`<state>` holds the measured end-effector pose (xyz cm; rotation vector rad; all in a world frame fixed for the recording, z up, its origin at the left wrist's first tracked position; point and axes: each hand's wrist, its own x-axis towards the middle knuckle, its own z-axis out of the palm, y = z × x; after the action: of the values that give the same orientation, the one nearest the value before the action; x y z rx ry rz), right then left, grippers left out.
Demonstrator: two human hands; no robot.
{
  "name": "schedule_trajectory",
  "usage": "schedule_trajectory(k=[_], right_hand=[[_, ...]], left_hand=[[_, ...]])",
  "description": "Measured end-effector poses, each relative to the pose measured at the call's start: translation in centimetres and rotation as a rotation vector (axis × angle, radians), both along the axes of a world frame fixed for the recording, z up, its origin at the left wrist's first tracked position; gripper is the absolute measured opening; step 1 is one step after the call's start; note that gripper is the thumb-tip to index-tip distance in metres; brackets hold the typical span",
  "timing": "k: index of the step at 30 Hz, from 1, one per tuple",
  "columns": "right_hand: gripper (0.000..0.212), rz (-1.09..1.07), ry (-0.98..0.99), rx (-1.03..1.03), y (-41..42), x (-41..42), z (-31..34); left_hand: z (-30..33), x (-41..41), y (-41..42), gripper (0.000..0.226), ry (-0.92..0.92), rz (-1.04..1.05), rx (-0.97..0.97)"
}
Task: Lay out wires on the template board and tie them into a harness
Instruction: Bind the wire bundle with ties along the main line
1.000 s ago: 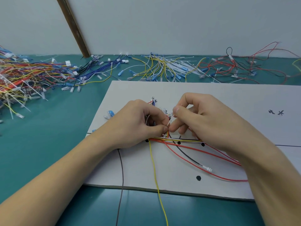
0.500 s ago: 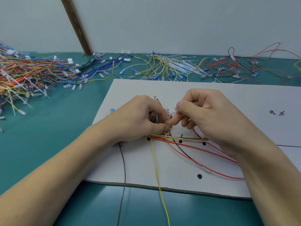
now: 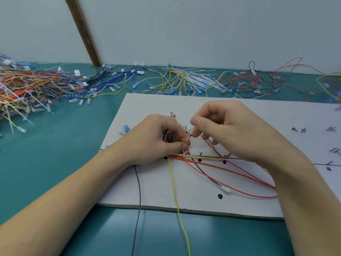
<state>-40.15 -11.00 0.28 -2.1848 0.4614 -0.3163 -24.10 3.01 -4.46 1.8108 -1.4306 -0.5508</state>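
Observation:
A white template board [image 3: 258, 115] with black dots and drawn lines lies on the green table. A bundle of red, yellow and black wires [image 3: 203, 157] runs along its black line. My left hand [image 3: 156, 139] grips the bundle at its left end, thumb and fingers curled round it. My right hand [image 3: 227, 130] pinches a thin white cable tie [image 3: 188, 139] that stands up from the bundle between both hands. A yellow wire [image 3: 175, 191] and a dark wire [image 3: 139, 191] hang off the board's front edge. Red wires [image 3: 239, 174] fan out to the right.
Heaps of loose coloured wires lie at the left [image 3: 27, 89] and along the back of the table [image 3: 184, 80], with red and black ones at the back right [image 3: 258, 80]. A brown wooden strip [image 3: 83, 32] leans on the wall. Handwritten marks [image 3: 299, 129] sit on the board's right.
My right hand has lifted slightly and drawn the white tie upward from the bundle. My left hand stays clamped on the wires. The view has shifted a little.

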Motion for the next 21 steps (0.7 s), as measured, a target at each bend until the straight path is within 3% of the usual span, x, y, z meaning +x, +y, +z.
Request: schedule_trajectory(k=[4, 6, 10, 12, 17, 21], right_hand=[[0.009, -0.075, -0.021, -0.235, 0.2, -1.6, 4.1], [0.016, -0.081, -0.060, -0.217, 1.0, -2.9, 5.9], [0.022, -0.036, 0.323, -0.372, 4.1, -5.7, 4.4], [0.018, -0.086, 0.418, -0.459, 5.6, -7.3, 2.4], [0.010, -0.227, 0.404, -0.464, 7.4, -9.4, -1.4], [0.007, -0.330, 0.268, -0.446, 8.5, -9.1, -2.7]], left_hand=[[-0.4, 0.3, 0.1, 0.011, -0.004, -0.032, -0.025], [-0.5, 0.5, 0.1, 0.012, -0.024, -0.036, -0.034], [-0.6, 0.5, 0.1, 0.012, -0.022, -0.043, -0.041], [-0.7, 0.5, 0.2, 0.012, -0.017, -0.042, -0.045], [-0.7, 0.5, 0.1, 0.010, -0.013, -0.034, -0.047], [-0.7, 0.4, 0.0, 0.010, -0.024, -0.035, -0.053]])
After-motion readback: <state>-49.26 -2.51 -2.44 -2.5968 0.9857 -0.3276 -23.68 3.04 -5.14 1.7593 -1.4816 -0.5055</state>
